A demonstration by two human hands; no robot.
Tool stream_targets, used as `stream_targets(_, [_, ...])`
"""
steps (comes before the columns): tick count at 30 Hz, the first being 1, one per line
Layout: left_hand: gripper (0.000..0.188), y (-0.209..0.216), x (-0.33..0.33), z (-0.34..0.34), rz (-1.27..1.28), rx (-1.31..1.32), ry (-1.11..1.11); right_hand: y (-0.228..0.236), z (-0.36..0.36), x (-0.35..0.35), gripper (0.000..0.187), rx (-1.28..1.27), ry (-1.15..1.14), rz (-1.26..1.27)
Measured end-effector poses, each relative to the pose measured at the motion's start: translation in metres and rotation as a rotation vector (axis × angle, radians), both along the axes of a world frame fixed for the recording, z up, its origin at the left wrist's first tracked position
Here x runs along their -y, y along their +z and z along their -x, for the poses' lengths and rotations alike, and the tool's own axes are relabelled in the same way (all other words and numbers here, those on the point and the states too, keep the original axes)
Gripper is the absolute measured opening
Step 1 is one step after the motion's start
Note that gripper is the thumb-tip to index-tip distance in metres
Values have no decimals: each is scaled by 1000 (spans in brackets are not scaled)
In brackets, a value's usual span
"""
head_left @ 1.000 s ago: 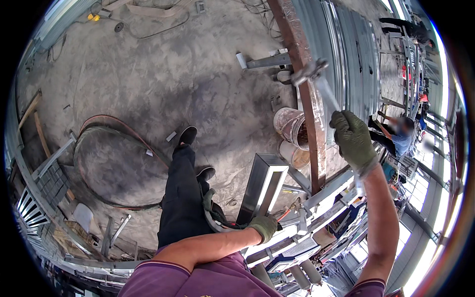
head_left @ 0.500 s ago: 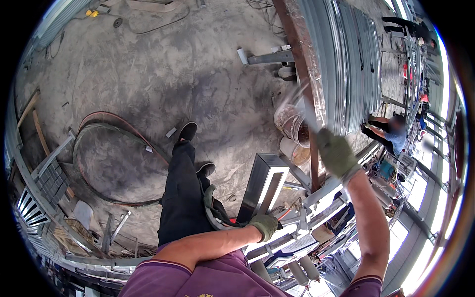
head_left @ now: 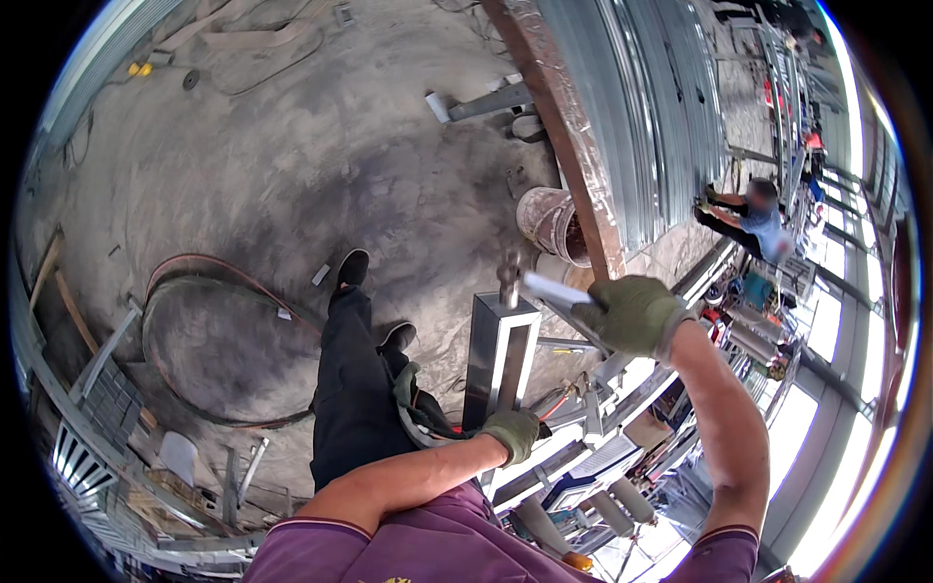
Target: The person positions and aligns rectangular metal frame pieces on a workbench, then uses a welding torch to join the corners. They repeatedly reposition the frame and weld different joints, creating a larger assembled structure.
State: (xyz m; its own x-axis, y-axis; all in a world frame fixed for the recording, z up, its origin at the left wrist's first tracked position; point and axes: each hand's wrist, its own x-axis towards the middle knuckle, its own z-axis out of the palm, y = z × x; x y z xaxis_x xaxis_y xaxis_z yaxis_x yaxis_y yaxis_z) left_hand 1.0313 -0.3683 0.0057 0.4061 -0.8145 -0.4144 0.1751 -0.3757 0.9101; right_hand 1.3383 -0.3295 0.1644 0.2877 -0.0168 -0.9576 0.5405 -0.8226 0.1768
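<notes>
While hammer point(head_left: 556, 291) is at rectangular steel tube point(head_left: 483, 358): hammering appears unfinished; amount left unclear.
Right hand point(head_left: 637, 316): fingers grasp hammer.
Left hand point(head_left: 512, 434): fingers curled beside tube; grip unclear.

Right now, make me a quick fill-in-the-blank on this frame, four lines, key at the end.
1. The right hand grips the hammer by its ____.
2. In the picture, the hammer's ____ appears at the far end of the metal box.
3. The left hand and the right hand both wear green ____.
4. The colour of the person's shirt is ____.

Missing words: handle; head; gloves; purple.
</notes>
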Motion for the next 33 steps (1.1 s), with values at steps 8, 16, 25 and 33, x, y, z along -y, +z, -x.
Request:
stream_targets(8, [48, 7, 0, -3, -63, 23, -80, 5, 30, 28, 50, 33, -44, -84])
stream_targets(16, [48, 2, 3, 1, -75, -22, -49, 15, 29, 37, 47, 218, -265, -285])
stream_targets(25, [45, 2, 1, 6, -40, 5, -12, 13, 36, 14, 51, 104, -197, -135])
stream_targets(33, [49, 2, 0, 1, -52, -4, -95, 13, 26, 58, 49, 224, -343, -211])
